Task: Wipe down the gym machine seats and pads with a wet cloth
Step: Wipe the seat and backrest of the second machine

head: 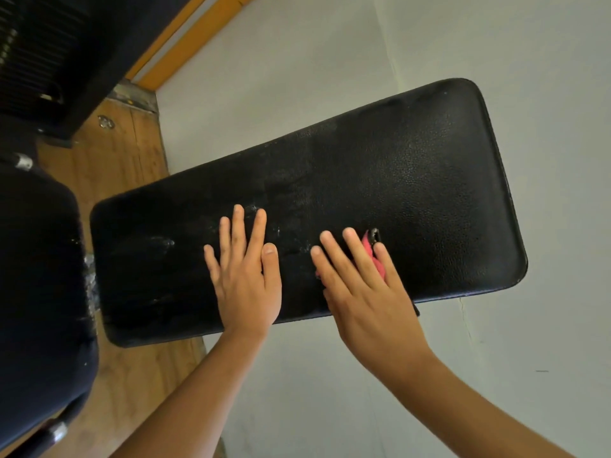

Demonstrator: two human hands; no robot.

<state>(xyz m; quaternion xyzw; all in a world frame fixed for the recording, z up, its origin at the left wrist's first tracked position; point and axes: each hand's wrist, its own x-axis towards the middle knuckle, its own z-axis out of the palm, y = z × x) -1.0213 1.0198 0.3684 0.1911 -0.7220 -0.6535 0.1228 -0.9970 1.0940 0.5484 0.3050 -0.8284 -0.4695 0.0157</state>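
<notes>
Centre frame: black pad [330, 200]. Right hand [360, 285] flat, fingers spread, pressing pink cloth [372, 251]. Left hand [246, 272] flat, fingers together. Risk: small cloth slips from under palm, leaving streaks.

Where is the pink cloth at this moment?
In the head view, the pink cloth lies under the right hand, which presses it on the black pad, to the right of the left hand and near the pad's closer edge.

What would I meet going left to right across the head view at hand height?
Dark padded seat, left hand flat on the black pad, right hand pressing the pink cloth, pad's bare right end, grey surface.
</notes>
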